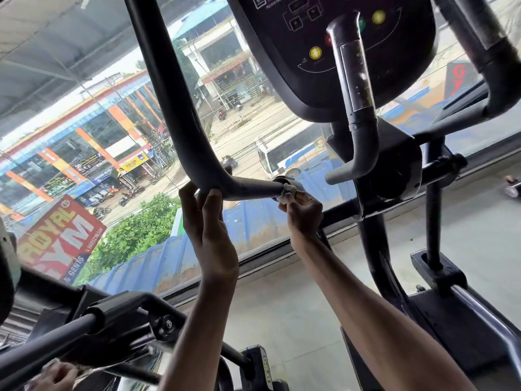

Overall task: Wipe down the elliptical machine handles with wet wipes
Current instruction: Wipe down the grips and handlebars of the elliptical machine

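We are clamping our left grip (208,221) round the bent black tubular handle (181,131); right grip (301,210) pinching a crumpled white wipe (289,189), thinly held, possibly slipping off.

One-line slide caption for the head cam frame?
Left hand grips the elliptical handle at its bend; right hand pinches a wet wipe against the handle's end.

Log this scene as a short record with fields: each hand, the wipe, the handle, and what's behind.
left hand: grips the bend of the black handle from below
right hand: pinches the wipe against the handle's joint
wipe: white, crumpled, on the joint
console: upper right, yellow buttons showing
window: behind the machine, street outside
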A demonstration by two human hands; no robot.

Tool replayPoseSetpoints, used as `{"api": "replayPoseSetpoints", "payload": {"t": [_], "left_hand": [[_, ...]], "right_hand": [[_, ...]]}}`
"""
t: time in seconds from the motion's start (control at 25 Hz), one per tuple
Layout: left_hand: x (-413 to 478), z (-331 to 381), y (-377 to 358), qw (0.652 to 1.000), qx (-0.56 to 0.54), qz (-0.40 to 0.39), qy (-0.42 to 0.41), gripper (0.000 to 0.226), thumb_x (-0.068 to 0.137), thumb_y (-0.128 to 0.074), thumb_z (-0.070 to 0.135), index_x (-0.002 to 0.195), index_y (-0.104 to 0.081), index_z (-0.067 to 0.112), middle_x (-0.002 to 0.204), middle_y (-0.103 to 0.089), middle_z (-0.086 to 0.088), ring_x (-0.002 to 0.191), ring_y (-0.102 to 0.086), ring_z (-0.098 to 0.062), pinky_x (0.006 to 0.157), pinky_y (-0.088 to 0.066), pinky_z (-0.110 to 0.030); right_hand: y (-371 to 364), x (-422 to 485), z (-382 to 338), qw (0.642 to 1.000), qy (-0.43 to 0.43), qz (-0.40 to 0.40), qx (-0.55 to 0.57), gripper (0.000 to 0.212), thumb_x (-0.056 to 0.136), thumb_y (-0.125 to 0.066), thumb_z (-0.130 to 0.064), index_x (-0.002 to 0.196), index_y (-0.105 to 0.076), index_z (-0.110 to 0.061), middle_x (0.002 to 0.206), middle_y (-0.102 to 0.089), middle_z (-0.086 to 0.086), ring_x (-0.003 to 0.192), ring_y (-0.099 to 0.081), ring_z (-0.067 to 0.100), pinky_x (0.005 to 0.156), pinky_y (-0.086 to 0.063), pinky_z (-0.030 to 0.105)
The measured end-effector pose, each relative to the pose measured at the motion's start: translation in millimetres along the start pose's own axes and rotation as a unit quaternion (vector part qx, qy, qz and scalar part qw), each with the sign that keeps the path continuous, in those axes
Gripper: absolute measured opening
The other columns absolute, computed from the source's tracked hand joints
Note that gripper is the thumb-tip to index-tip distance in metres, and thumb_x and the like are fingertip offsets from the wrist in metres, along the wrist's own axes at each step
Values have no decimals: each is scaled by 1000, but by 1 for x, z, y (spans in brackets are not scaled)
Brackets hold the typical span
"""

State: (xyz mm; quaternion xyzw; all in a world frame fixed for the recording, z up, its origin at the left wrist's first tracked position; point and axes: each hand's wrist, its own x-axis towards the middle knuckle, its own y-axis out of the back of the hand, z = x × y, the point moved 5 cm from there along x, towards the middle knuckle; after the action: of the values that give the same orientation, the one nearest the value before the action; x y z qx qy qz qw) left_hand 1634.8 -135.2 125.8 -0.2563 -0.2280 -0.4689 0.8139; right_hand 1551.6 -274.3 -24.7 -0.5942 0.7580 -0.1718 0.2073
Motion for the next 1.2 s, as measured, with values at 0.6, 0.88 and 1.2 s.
{"api": "replayPoseSetpoints", "payload": {"t": [0.6,0.88,1.2], "left_hand": [[-40,-28,18,965,141,-120,184,27,81,-79,21,102,-74,6,101,-76,-17,93,-75,-30,81,-59,-43],[-45,-12,17,948,206,-133,202,3,91,-75,13,92,-77,13,83,-79,-10,81,-76,-30,78,-60,-57],[-39,-21,1,945,186,-83,256,11,94,-73,11,104,-72,10,86,-79,-6,87,-76,-25,73,-63,-41]], "right_hand": [[41,-100,-69,973,108,-200,-44,9,87,-81,-24,86,-76,-32,99,-78,-6,102,-73,16,84,-59,36],[54,-120,-94,976,123,-169,-69,14,95,-75,-23,103,-65,-20,76,-76,-2,64,-69,8,57,-53,23],[62,-100,-103,936,178,-263,-152,33,91,-79,-14,122,-71,-24,103,-78,-8,94,-73,7,79,-58,23]]}}
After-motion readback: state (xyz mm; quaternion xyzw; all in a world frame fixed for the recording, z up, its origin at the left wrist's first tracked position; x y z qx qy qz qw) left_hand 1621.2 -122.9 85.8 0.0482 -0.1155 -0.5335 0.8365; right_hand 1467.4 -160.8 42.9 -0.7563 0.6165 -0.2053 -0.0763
